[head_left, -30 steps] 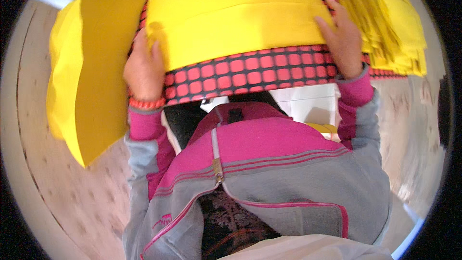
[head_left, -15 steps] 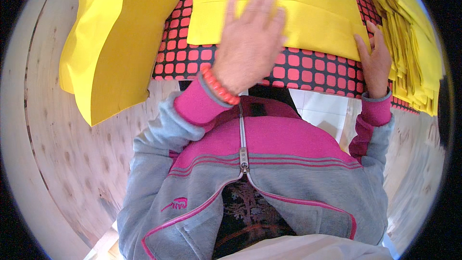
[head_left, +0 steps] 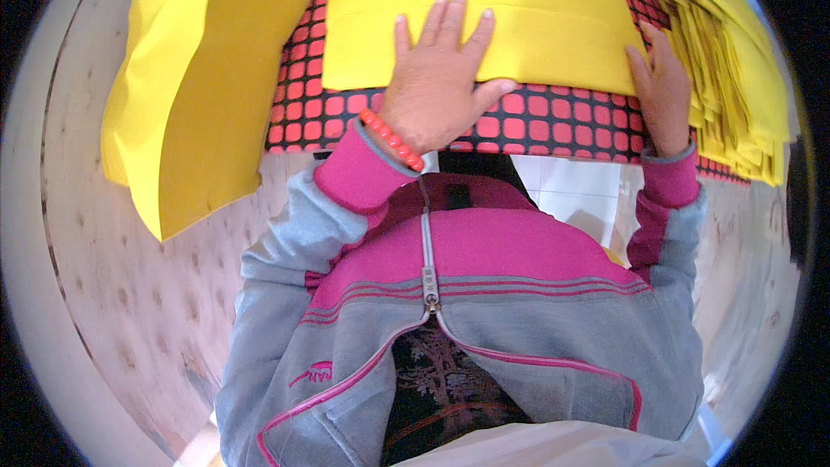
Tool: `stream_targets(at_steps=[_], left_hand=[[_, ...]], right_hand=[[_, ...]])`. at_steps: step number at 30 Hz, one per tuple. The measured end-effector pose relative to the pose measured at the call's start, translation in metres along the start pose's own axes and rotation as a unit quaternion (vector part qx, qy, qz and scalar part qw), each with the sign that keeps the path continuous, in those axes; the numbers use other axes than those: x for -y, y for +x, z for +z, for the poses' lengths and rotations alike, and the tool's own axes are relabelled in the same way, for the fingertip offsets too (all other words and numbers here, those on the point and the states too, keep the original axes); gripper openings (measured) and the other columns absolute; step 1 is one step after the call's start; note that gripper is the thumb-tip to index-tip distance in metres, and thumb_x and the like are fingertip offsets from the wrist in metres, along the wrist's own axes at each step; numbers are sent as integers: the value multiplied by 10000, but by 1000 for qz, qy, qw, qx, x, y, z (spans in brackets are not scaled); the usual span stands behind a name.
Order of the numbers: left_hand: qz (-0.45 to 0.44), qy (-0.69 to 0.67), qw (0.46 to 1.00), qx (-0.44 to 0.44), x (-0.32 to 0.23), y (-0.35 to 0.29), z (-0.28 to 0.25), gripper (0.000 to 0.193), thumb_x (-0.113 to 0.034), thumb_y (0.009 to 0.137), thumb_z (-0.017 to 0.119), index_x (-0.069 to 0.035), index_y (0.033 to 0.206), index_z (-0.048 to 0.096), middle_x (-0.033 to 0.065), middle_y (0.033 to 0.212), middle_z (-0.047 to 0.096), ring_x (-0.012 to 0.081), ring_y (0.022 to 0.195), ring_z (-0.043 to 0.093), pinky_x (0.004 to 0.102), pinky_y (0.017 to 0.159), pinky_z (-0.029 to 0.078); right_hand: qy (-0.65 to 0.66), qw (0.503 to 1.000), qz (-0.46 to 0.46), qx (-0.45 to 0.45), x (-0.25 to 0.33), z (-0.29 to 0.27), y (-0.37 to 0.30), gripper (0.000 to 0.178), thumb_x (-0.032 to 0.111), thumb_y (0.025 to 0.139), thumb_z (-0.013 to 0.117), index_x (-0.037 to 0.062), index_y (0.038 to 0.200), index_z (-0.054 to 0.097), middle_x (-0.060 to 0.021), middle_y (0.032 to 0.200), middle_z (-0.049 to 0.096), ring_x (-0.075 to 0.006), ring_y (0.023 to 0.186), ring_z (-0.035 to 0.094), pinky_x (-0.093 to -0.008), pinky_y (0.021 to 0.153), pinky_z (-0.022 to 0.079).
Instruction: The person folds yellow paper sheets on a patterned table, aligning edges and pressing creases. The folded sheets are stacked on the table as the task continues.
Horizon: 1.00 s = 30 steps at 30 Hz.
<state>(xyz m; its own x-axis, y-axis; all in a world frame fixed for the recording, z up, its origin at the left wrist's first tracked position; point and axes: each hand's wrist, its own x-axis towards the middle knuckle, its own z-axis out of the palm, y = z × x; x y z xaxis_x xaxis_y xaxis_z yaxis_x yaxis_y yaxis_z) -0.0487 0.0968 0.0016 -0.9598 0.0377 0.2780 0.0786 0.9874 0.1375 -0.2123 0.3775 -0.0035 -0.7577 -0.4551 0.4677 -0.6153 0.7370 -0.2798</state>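
A folded piece of yellow cloth (head_left: 553,43) lies flat before me, with a crease running across it. My left hand (head_left: 437,86) rests flat on the cloth's near edge, left of its middle, fingers spread and nothing held. At the cloth's right end is my right hand (head_left: 664,91), its thumb and fingers apart beside the edge; whether the fingertips touch the cloth I cannot tell. Beneath the cloth is a table cover (head_left: 562,112) with red rounded squares on black.
To the right, a pile of folded yellow cloths (head_left: 731,69) lies close to my right hand. On the left, a large yellow sheet (head_left: 207,95) hangs down past the table's edge. A pale wooden surface (head_left: 130,294) shows at the far left.
My left hand has gone from a blurred sweep with fingers closer together to lying spread on the cloth. The cloth and my right hand appear slightly farther left in view.
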Motion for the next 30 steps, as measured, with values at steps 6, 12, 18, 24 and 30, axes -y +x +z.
stream_targets(at_steps=[6,12,18,24,30], left_hand=[[51,6,998,26,-1,-2,-6,647,-449,970,545,-190,1535,365,242,1587,255,431,1460,266,656,1117,219],[59,17,997,42,2,-5,-6,674,-522,948,554,-184,1513,411,229,1585,270,407,1476,244,689,1129,175],[60,16,998,25,1,-6,-4,725,-568,935,548,-174,1523,391,222,1592,266,396,1483,238,687,1129,175],[72,24,997,24,5,-7,0,729,-552,923,556,-157,1517,402,221,1592,270,389,1488,231,689,1126,178],[69,37,996,42,7,-5,1,692,-523,929,567,-142,1492,439,219,1594,266,393,1480,250,697,1116,186]], right_hand=[[-29,999,13,-11,-1,1,0,347,286,937,630,86,1218,585,-189,990,688,-404,882,663,-490,714,521],[-80,994,24,-63,9,2,-5,319,273,935,642,90,1194,604,-154,921,685,-357,832,669,-441,686,519],[-108,986,-14,-126,42,-16,-5,336,224,922,647,76,1223,622,-142,1134,672,-328,988,662,-409,828,529],[103,980,-164,-54,147,14,-41,584,330,819,731,3,1276,571,-208,1304,597,-358,1217,571,-481,1051,427],[142,976,-161,-17,161,33,-47,662,475,853,670,-29,1266,553,-243,1359,542,-375,1310,495,-501,1102,360]])
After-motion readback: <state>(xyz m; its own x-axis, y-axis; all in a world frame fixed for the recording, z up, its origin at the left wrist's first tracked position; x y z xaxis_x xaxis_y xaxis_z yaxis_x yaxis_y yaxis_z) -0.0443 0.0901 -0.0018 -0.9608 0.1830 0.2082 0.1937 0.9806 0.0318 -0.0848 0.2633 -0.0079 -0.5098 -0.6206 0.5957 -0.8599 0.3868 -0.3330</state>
